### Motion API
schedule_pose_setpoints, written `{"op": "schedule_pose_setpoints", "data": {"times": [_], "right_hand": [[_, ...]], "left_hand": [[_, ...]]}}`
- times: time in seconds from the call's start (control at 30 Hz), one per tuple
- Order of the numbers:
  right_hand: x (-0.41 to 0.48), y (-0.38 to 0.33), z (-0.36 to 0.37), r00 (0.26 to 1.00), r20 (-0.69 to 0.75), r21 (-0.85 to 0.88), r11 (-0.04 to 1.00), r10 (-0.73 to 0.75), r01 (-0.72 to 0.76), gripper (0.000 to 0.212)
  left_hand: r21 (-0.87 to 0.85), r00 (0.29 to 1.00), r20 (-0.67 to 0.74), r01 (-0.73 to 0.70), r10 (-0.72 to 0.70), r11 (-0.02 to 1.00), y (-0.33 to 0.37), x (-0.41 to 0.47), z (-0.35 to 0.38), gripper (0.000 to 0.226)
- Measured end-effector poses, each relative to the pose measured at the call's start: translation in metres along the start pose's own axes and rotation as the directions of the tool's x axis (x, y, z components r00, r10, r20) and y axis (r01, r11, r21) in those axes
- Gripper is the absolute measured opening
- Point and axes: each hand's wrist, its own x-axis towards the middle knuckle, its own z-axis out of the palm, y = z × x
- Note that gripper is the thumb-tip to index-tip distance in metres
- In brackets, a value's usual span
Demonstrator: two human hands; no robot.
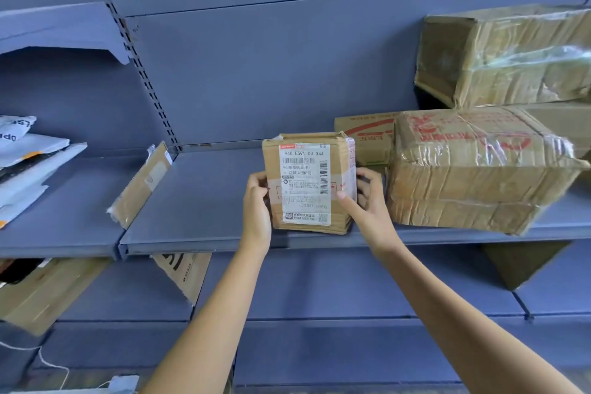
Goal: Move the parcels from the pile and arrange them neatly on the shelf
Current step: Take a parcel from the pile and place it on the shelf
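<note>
A small cardboard parcel (pixel 308 182) with a white shipping label stands upright near the front edge of the blue metal shelf (pixel 198 201). My left hand (pixel 257 205) grips its left side and my right hand (pixel 367 201) grips its right side. Just to its right lies a large taped brown box (pixel 473 169) with red print. Another big box (pixel 505 54) wrapped in clear tape rests higher at the right, and a flatter box (pixel 367 137) with red print sits behind the small parcel.
A thin flat cardboard parcel (pixel 140 185) leans at the shelf joint on the left. Grey mailer bags (pixel 28 163) are stacked on the left shelf. Below, more cardboard parcels (pixel 41 291) and a leaning one (pixel 185 272) occupy the lower shelf. A slotted upright (pixel 134 51) divides the bays.
</note>
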Motion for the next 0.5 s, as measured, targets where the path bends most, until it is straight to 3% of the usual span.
{"op": "schedule_pose_setpoints", "data": {"times": [0.27,0.37,0.5], "right_hand": [[-0.079,-0.030,-0.051,1.000,-0.011,0.002,1.000,-0.012,0.012,0.050],[-0.124,-0.040,-0.071,1.000,-0.028,-0.025,1.000,0.005,-0.006,0.048],[-0.191,-0.043,-0.117,0.986,-0.162,-0.057,0.997,0.034,-0.043,0.041]], "left_hand": [[0.050,0.996,-0.088,0.018,-0.013,0.999,0.006,-0.070,0.024,0.030],[0.083,0.997,-0.049,0.056,-0.052,0.995,-0.002,-0.107,0.038,0.023],[0.200,0.992,0.105,0.051,-0.073,0.978,-0.018,-0.156,0.071,0.020]]}}
